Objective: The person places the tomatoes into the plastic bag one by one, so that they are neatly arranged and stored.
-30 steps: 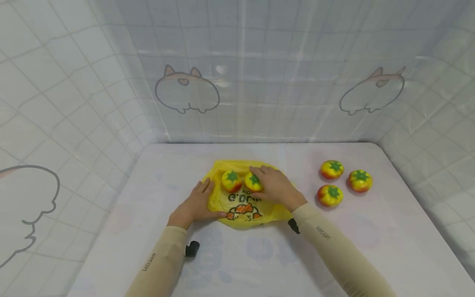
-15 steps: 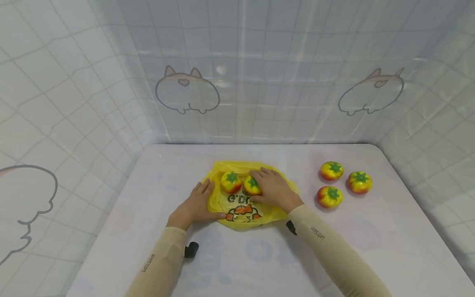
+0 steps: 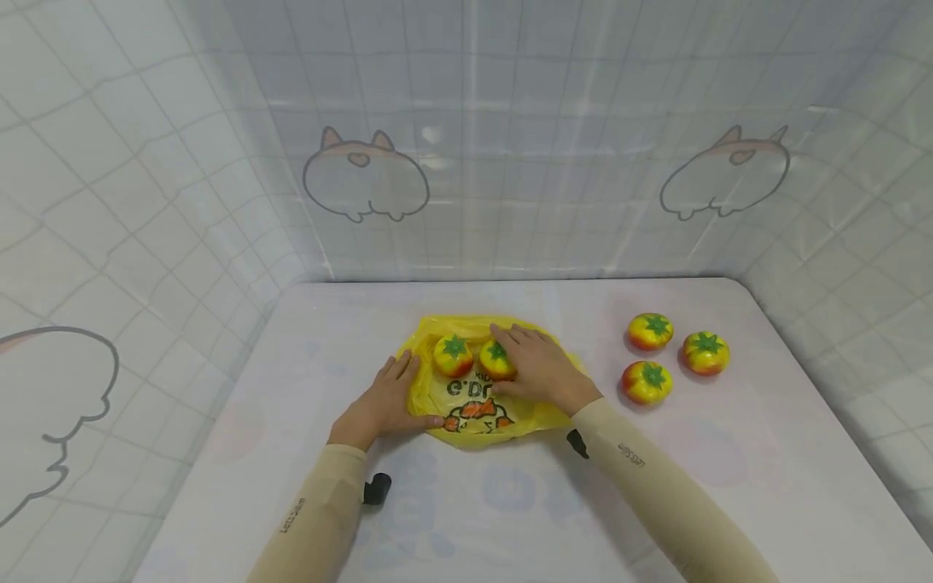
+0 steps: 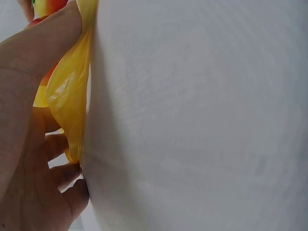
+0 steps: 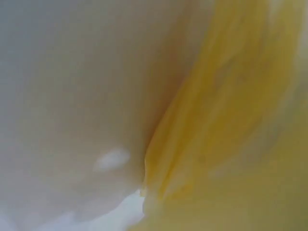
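Note:
A yellow plastic bag [image 3: 474, 439] with a printed duck lies spread on the table, with two yellow-and-red toy tomatoes at its mouth. The left toy tomato [image 3: 453, 357] has no hand on it. My right hand [image 3: 543, 368] holds the right toy tomato [image 3: 497, 361], index finger beyond it and thumb on the near side; its right part is hidden under the hand. My left hand [image 3: 382, 401] rests at the bag's left edge, fingers spread and thumb along the near rim. In the left wrist view, yellow plastic [image 4: 72, 96] shows between thumb and fingers. Blurred yellow folds [image 5: 192, 125] fill much of the right wrist view.
Three more toy tomatoes stand at the right of the table: a far one [image 3: 650, 332], a right one [image 3: 705, 353] and a near one [image 3: 646, 383]. White tile-patterned sheeting [image 3: 510, 202] walls the table [image 3: 466, 518] at the back and sides.

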Demonstrator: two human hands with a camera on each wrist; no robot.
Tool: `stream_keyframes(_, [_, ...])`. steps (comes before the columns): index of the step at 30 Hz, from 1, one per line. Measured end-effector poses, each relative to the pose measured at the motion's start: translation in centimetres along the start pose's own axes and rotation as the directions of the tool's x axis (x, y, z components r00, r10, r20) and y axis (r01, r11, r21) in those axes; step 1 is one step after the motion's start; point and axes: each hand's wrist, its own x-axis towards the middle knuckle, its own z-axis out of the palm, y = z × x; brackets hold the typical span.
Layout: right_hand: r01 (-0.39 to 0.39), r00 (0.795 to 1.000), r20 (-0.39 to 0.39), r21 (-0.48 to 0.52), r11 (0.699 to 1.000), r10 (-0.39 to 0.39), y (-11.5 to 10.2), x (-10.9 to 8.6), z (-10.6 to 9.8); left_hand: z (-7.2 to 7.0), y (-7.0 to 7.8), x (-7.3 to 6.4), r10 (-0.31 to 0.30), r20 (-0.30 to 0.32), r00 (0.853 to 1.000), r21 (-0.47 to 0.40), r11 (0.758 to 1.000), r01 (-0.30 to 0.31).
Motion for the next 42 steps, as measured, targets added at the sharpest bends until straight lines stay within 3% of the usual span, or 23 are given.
stream_keyframes(13, [-0.018, 0.994, -0.11, 0.04, 0.999, 0.023, 2.8, -4.1, -2.4, -0.2, 0.0, 0.1, 0.023, -0.006, 1.0, -0.005, 1.0, -0.023])
stream_keyframes(17, [-0.056, 0.99, -0.129, 0.051, 0.997, 0.062, 3.9, -5.4, -3.0, -0.2, 0.0, 0.1, 0.012, 0.0, 1.0, 0.0, 1.0, -0.012])
stream_keyframes(25, [-0.149, 0.98, -0.124, 0.085, 0.985, 0.159, 6.7, -8.3, -2.5, -0.3, 0.1, 0.1, 0.012, 0.005, 1.0, -0.002, 1.0, -0.012])
stream_keyframes(33, [-0.162, 0.965, -0.196, 0.073, 0.984, 0.173, 9.3, -11.0, -2.2, -0.1, 0.0, 0.2, 0.02, -0.001, 1.0, 0.009, 1.0, -0.02])
stream_keyframes(42, [-0.219, 0.949, -0.216, 0.065, 0.974, 0.228, 11.8, -13.2, -3.6, -0.2, 0.0, 0.2, 0.021, -0.005, 1.0, 0.014, 1.0, -0.02])
